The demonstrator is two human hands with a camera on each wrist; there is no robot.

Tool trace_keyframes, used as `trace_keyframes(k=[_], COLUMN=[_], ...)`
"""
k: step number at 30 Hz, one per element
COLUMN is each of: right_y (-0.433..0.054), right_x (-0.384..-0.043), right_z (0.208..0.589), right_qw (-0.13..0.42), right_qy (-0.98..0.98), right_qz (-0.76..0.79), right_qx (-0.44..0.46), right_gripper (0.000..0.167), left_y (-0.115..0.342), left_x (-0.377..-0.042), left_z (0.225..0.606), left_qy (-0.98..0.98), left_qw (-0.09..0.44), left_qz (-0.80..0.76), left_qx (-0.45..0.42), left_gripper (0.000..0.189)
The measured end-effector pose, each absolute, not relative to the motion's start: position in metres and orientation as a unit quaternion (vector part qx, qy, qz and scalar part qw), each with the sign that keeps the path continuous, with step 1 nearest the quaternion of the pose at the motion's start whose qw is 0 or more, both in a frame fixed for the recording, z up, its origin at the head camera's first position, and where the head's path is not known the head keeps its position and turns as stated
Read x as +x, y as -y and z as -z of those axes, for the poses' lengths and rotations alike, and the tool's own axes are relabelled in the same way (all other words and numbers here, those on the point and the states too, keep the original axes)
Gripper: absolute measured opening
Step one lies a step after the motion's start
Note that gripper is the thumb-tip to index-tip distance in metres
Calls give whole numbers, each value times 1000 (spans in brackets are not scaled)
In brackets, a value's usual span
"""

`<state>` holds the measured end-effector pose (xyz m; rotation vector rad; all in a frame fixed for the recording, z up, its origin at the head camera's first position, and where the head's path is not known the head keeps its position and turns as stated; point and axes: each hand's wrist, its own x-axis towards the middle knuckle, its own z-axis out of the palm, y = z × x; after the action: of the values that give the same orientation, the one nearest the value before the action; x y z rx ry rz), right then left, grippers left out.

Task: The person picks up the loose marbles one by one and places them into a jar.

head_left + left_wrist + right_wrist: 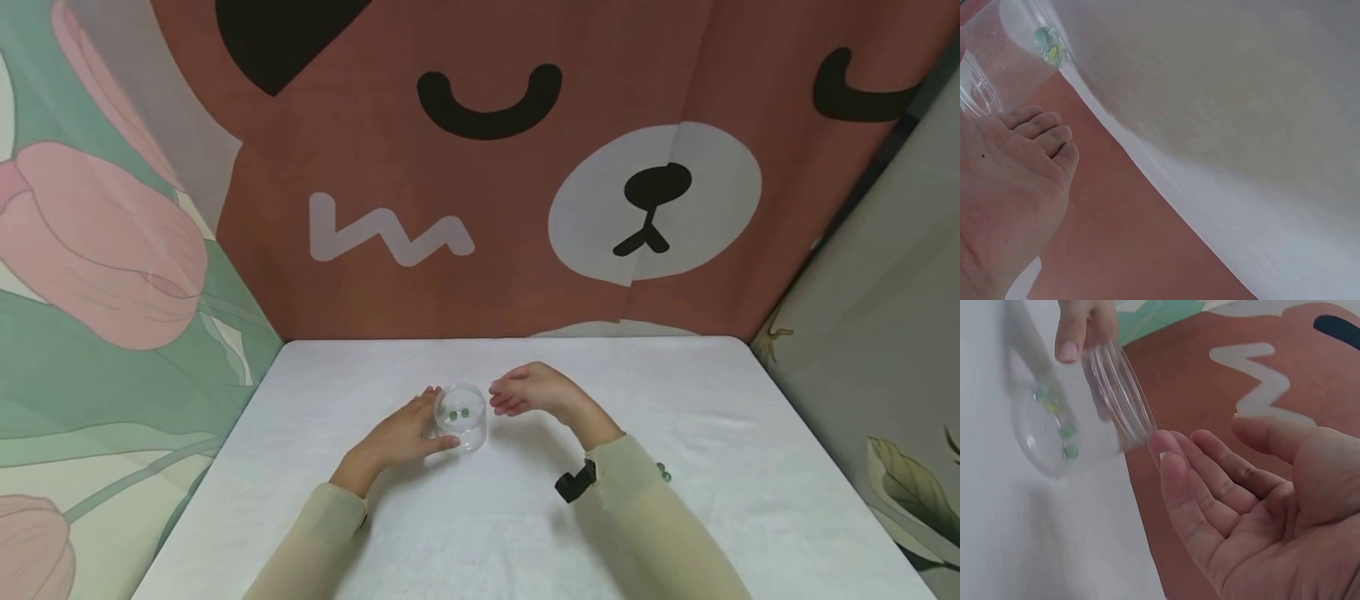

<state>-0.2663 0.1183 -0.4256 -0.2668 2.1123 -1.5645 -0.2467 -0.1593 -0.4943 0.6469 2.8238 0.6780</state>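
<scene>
A clear, open-topped jar (471, 439) stands upright on the white table. Small green glass marbles (1069, 432) lie on its bottom, one of them showing yellow. My left hand (401, 433) holds the jar from the left, thumb on the near side and fingers at the far side. Just right of the jar's rim, my right hand (543, 392) hovers with fingers loosely bent. In the right wrist view its palm is bare and its fingertips (1174, 472) are close to the rim; whether they touch it I cannot tell.
More green marbles (665, 475) lie on the white-covered table (480, 533), beside the right sleeve. A black strap piece (576, 482) sticks out at the right wrist. Behind the table hangs a brown cloth (375, 167) with a bear's face; patterned cloths flank both sides.
</scene>
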Motion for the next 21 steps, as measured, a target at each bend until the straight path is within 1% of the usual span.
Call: trace_keyframes(k=[5, 9, 14, 21], right_y=[-146, -168, -196, -236], right_x=[-262, -257, -251, -239], right_z=[428, 429, 433, 437], right_qw=[246, 240, 232, 213], right_qy=[-761, -767, -792, -823], right_qz=[592, 589, 562, 524], right_qx=[-98, -82, -58, -50], right_gripper=[39, 38, 37, 43], left_y=[158, 159, 159, 159], left_x=[-244, -243, -243, -244], left_z=[490, 489, 493, 495], left_qy=[-945, -945, -944, -947], left_qw=[82, 83, 81, 85], left_qz=[-230, -228, -233, -227], left_qx=[216, 218, 218, 212], left_gripper=[103, 105, 104, 105])
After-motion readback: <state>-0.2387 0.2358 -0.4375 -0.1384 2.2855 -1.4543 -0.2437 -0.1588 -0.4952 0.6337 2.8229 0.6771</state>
